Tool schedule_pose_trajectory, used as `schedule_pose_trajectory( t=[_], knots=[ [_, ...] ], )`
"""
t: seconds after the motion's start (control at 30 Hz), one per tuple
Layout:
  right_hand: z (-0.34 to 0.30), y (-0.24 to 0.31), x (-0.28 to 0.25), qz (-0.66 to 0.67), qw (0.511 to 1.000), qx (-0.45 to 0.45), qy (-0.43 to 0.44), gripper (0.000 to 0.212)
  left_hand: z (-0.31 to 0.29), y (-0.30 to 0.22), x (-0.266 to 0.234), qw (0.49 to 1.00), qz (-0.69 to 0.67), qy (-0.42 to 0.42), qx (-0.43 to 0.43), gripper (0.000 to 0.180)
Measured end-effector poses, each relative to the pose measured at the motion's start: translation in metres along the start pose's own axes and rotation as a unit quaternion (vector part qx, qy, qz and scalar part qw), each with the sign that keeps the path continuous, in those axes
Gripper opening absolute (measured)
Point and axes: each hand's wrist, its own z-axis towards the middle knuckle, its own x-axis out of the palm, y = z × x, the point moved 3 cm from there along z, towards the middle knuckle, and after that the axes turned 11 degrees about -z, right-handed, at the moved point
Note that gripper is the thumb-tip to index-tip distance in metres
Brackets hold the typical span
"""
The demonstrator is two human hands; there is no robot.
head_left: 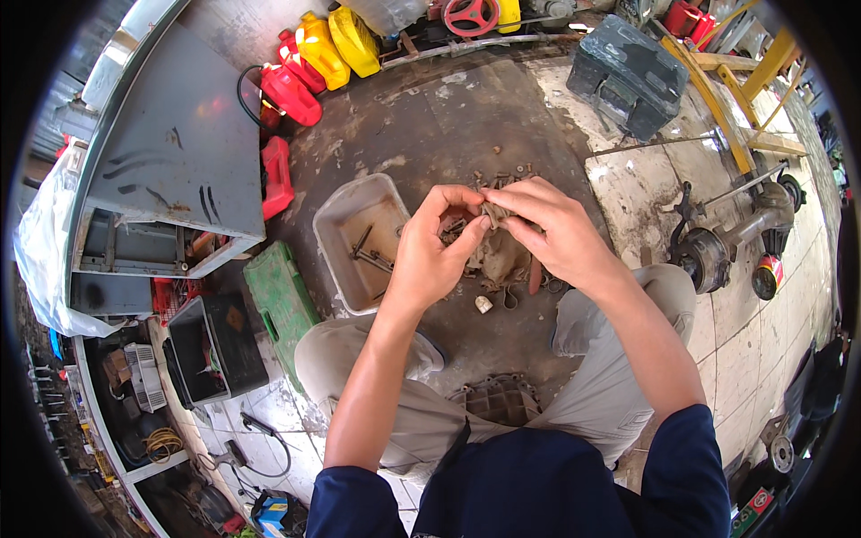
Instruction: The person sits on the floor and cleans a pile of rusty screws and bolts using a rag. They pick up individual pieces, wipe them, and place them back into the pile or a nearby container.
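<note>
My left hand and my right hand meet in front of me, fingertips pinched together. Between them is a bit of greyish-brown cloth, seemingly a dirty rag; whether a small part is wrapped in it I cannot tell. Beneath the hands, a crumpled brownish rag shows among small metal parts. Several bolts lie scattered on the floor just past my fingers. Left of my left hand stands a grey plastic tray with dark metal rods or long bolts in it.
A green case and a black bin sit left, below a grey metal cabinet. Red and yellow jerrycans line the far wall. A black toolbox stands far right, an axle assembly nearer. A ribbed metal part lies between my legs.
</note>
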Motion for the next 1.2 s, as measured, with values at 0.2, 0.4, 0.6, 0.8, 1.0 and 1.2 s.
schedule_pose_trajectory(
  t=[0.2, 0.4, 0.6, 0.8, 1.0, 1.2],
  knots=[
    [0.0, 0.003, 0.0, -0.025, 0.999, 0.0, 0.024, 0.034, -0.002, 0.007, 0.001, 0.999, -0.009, -0.02, -0.049, 0.02],
    [0.002, 0.008, 0.0, 0.072, 0.995, 0.076, 0.008, 0.033, -0.001, 0.003, -0.001, 0.998, 0.048, -0.035, -0.014, 0.015],
    [0.004, 0.007, 0.0, 0.035, 0.997, 0.06, 0.017, 0.03, -0.003, 0.001, 0.001, 0.997, -0.025, -0.061, -0.05, 0.018],
    [0.0, -0.001, -0.001, 0.047, 0.996, 0.069, 0.007, 0.025, -0.001, -0.005, 0.002, 0.999, 0.023, -0.013, -0.028, 0.021],
    [0.002, 0.0, -0.008, 0.026, 0.999, 0.031, 0.031, 0.025, -0.001, -0.012, -0.002, 0.991, 0.128, 0.025, 0.019, 0.021],
    [0.003, 0.005, -0.005, -0.021, 0.999, 0.016, 0.027, 0.024, -0.002, -0.019, -0.001, 0.956, 0.258, 0.038, 0.131, 0.015]
  ],
)
